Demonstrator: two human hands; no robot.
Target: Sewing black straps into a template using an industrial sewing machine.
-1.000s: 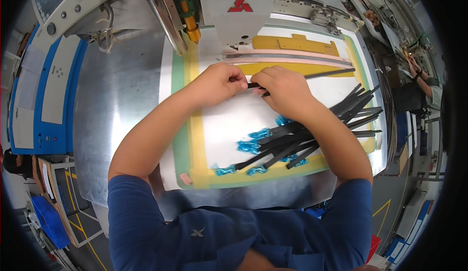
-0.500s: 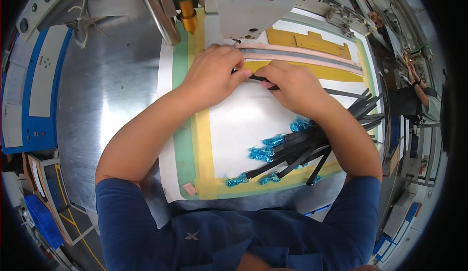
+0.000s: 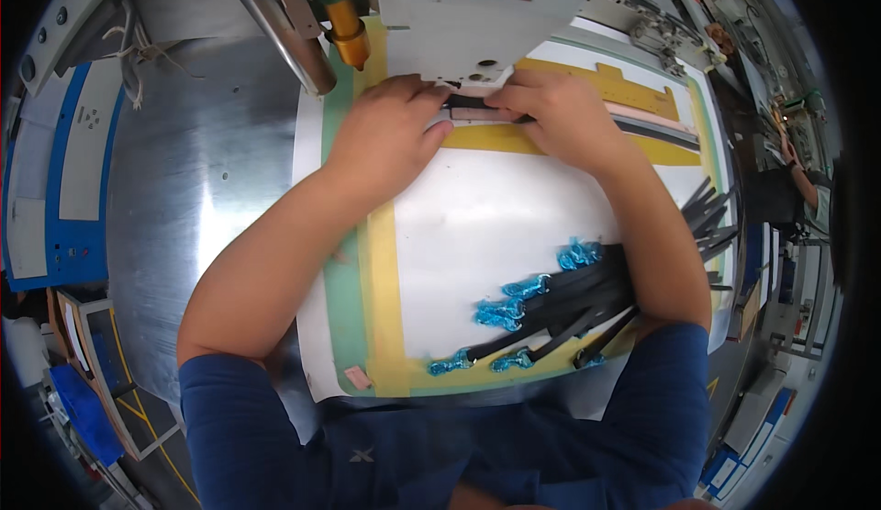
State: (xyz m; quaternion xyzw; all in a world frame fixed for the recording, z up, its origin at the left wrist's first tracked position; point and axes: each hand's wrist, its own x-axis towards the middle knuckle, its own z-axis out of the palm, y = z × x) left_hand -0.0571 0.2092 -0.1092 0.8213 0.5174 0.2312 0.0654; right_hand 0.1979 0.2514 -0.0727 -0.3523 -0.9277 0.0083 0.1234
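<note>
- The left hand (image 3: 385, 134) reaches beneath the front of the white sewing machine head (image 3: 477, 23), thumb spread away from the fingers; the fingertips meet one end of a black strap (image 3: 469, 102), though whether they press on it is unclear.
- The right hand (image 3: 564, 120) is partly curled, thumb and forefinger at the strap's other visible stretch; the angle hides whether they pinch it.
- The strap lies between the two hands, along the pink strips (image 3: 479, 114) and just above the lower yellow plate (image 3: 496, 138).
- Uneven pressure from the two hands could leave the strap skewed or rucked against the strips.
- With fingertips so near the underside of the machine head, any movement of the head could catch them.
- The right forearm passes over the pile of black straps (image 3: 583, 299); a low elbow could drag them out of order.
- Their blue-wrapped ends (image 3: 500, 313) point toward the middle of the white sheet (image 3: 459, 225), where a sweeping wrist could snag one.
</note>
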